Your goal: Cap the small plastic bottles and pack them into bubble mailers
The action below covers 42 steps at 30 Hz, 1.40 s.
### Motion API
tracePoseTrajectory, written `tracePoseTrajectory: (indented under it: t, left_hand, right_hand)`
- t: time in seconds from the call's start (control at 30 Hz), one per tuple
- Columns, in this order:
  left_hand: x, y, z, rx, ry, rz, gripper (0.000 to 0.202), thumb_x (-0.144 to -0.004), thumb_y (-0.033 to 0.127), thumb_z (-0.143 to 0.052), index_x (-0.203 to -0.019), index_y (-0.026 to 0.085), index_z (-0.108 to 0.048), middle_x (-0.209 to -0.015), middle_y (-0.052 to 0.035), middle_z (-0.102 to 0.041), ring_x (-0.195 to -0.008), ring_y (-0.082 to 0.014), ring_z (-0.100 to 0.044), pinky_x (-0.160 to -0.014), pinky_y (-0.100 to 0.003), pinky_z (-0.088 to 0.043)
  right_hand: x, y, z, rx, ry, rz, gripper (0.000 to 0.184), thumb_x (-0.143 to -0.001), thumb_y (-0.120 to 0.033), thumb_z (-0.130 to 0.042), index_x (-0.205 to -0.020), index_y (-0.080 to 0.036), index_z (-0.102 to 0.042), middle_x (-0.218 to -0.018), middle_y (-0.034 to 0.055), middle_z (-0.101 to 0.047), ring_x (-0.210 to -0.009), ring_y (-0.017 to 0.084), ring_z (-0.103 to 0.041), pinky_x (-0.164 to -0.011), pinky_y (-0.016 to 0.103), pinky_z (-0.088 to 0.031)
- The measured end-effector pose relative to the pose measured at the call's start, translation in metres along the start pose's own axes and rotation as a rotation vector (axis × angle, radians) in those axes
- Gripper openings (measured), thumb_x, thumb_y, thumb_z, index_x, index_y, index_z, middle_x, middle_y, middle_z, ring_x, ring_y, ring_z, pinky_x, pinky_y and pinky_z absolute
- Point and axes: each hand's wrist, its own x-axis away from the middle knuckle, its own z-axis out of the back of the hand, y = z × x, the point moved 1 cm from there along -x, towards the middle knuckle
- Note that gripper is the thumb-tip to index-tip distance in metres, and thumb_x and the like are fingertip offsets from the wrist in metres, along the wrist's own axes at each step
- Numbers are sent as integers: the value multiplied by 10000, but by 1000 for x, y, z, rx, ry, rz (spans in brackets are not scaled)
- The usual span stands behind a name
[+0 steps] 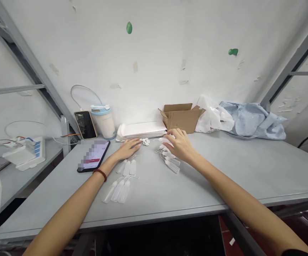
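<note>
My left hand point(128, 148) lies low over the table with its fingers stretched out, the tips near a small pile of white pieces point(145, 142). Just below it is a group of small translucent plastic tubes point(126, 167) with thin white tails, and closer to me a second group of such tubes point(118, 191). On the other side, my right hand point(180, 145) arches over a row of similar tubes point(172, 165), thumb and fingers apart. Its palm and fingers cover part of that row, and I see nothing clearly gripped in it.
Behind the hands lies a stack of white envelopes point(143, 129), beside an open cardboard box point(182, 120). A white plastic bag point(212, 115) and pale blue cloth point(255, 121) are farther right. Leftward are a phone point(95, 156), another phone point(85, 125), a cup point(104, 122) and a power strip point(28, 153).
</note>
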Motion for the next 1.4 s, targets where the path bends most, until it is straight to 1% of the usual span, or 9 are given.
tracePoseTrajectory:
  t: [0.23,0.37,0.43,0.6,0.83,1.0,1.17,1.3,1.4]
  left_hand:
    - [1,4,2,10,-32,29,576,-881,558,-278,-1336,239,-429,-1413,-46,-402,-1314,-235,-293,-1094,-425,-156]
    - [3,6,2,44,-93,83,595,-885,592,-174,-1383,307,-331,-1467,-3,-304,-1356,-278,-194,-1078,-526,-93]
    - [4,6,2,59,-112,108,591,-889,588,-128,-1388,330,-312,-1479,13,-271,-1366,-287,-161,-1067,-551,-83]
    - [3,3,2,80,-96,124,612,-895,569,-106,-1412,283,-266,-1479,-19,-271,-1369,-254,-169,-1082,-507,-101]
    - [0,2,4,109,-43,92,597,-914,522,-60,-1367,280,-365,-1444,-12,-350,-1347,-213,-251,-1099,-453,-130]
    - [2,11,8,152,-3,86,630,-919,499,-50,-1321,214,-443,-1411,-41,-405,-1318,-204,-311,-1100,-409,-180]
    - [5,19,13,208,-26,71,549,-918,464,-142,-1302,245,-467,-1426,-15,-381,-1326,-205,-289,-1112,-432,-111]
    - [6,21,15,237,-58,54,498,-901,413,-209,-1292,265,-480,-1445,-4,-347,-1345,-215,-251,-1111,-463,-54]
    - [6,22,16,241,-68,31,499,-887,388,-232,-1298,247,-477,-1451,-18,-337,-1350,-227,-236,-1109,-474,-31]
  right_hand:
    - [-1,10,-5,84,-26,-13,152,-859,-271,-520,-918,-160,-605,-1014,123,-554,-918,236,-429,-770,341,-303]
    - [0,12,-6,103,-33,-22,151,-847,-272,-537,-922,-160,-606,-1051,131,-548,-955,250,-417,-768,346,-303]
    - [0,11,-7,104,-31,-22,152,-845,-270,-540,-922,-157,-607,-1062,132,-549,-967,252,-415,-774,348,-304]
    - [-1,9,-6,99,-17,-5,162,-858,-260,-518,-957,-159,-597,-1083,136,-549,-994,254,-417,-788,350,-308]
    - [0,14,-11,76,-15,-46,148,-853,-253,-530,-942,-160,-604,-1041,126,-556,-961,243,-424,-765,342,-310]
    - [3,18,-16,49,20,-223,217,-880,-324,-484,-900,-162,-627,-972,122,-558,-896,240,-421,-681,321,-317]
    - [4,20,-21,38,1,-334,233,-873,-337,-495,-895,-162,-647,-951,127,-568,-910,255,-430,-690,334,-340]
    - [3,21,-23,4,-72,-366,207,-878,-285,-485,-892,-162,-652,-930,124,-582,-884,252,-439,-690,335,-349]
    - [4,20,-23,-3,-116,-371,205,-879,-274,-483,-904,-156,-648,-939,127,-583,-897,251,-444,-704,333,-349]
